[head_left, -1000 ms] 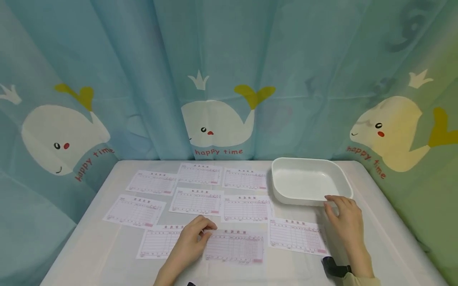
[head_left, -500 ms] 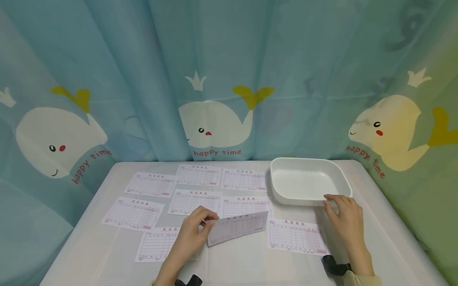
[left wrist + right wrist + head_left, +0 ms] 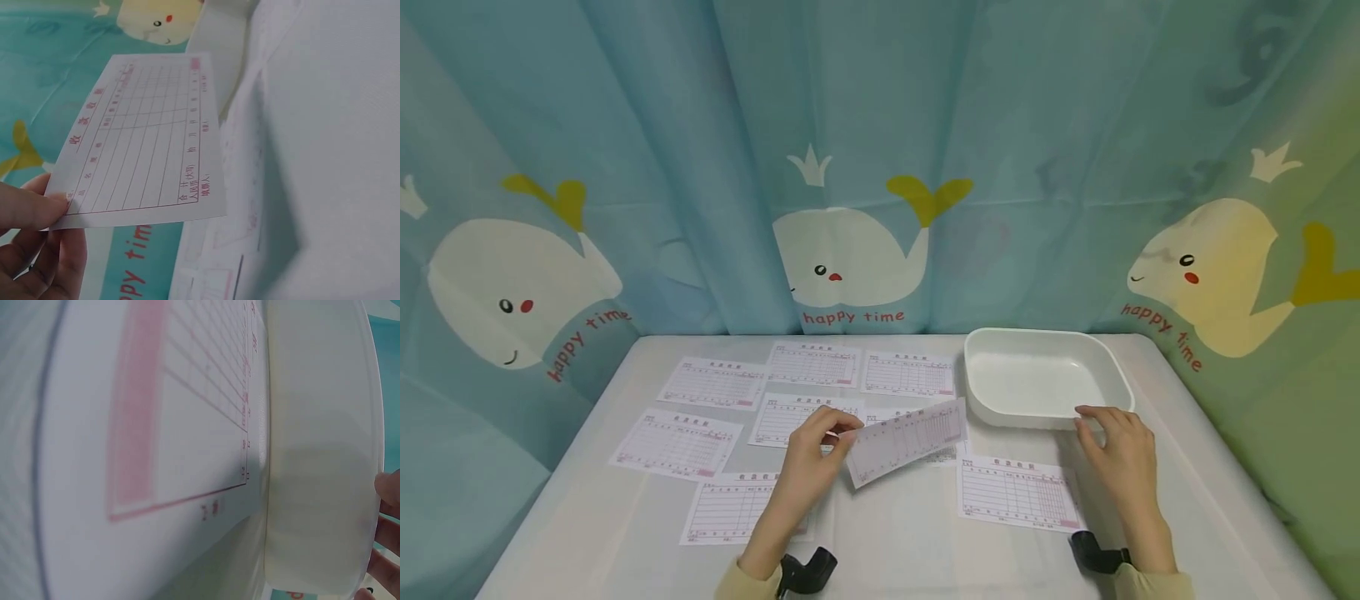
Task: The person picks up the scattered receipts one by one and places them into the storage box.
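Observation:
My left hand (image 3: 808,458) pinches a white receipt slip (image 3: 910,437) with red printing by its left end. The slip hangs tilted above the table, overlapping another receipt behind it. In the left wrist view, thumb and forefinger grip a corner of the held slip (image 3: 140,144), its printed face showing. My right hand (image 3: 1123,458) holds the near right rim of a white plastic tray (image 3: 1037,375), fingers over the edge. The right wrist view shows the tray's outer wall (image 3: 325,456) with fingertips at its rim, and a flat receipt (image 3: 206,425) close in front.
Several more receipts lie spread over the white-covered table (image 3: 895,550), including one at far left (image 3: 677,444) and one in front of the tray (image 3: 1018,493). A blue curtain (image 3: 865,100) with whale prints hangs behind the table.
The slip pinched by my left hand has come up off the table, tilted, and moved up and slightly right. My right hand has stayed at the tray's rim.

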Tool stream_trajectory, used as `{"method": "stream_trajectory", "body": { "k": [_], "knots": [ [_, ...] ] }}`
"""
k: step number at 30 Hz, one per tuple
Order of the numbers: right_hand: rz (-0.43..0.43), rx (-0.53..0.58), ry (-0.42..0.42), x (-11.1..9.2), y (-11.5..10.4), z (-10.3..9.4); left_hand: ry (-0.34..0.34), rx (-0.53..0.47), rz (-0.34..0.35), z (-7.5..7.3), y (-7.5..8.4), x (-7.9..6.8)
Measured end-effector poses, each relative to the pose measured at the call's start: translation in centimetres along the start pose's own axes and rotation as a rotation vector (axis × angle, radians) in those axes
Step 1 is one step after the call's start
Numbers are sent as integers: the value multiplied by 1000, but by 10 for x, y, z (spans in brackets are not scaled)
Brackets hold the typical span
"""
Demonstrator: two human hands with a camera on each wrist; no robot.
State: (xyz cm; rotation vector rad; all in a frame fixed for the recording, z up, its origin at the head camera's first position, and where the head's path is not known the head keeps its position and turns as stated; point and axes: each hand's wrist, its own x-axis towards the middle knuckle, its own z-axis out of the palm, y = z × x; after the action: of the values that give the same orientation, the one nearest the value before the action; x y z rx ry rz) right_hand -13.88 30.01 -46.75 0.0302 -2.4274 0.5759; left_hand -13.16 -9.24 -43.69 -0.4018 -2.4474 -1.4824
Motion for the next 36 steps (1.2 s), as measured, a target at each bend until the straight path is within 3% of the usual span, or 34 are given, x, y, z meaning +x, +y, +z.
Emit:
{"method": "stream_trajectory", "body": {
  "k": [11, 36],
  "knots": [
    [-32, 1, 38, 1, 0, 4, 45, -40, -7, 15, 5, 22],
    [-27, -2, 45, 0, 1, 4, -12, -112, 42, 53, 24, 70]
  ]
}}
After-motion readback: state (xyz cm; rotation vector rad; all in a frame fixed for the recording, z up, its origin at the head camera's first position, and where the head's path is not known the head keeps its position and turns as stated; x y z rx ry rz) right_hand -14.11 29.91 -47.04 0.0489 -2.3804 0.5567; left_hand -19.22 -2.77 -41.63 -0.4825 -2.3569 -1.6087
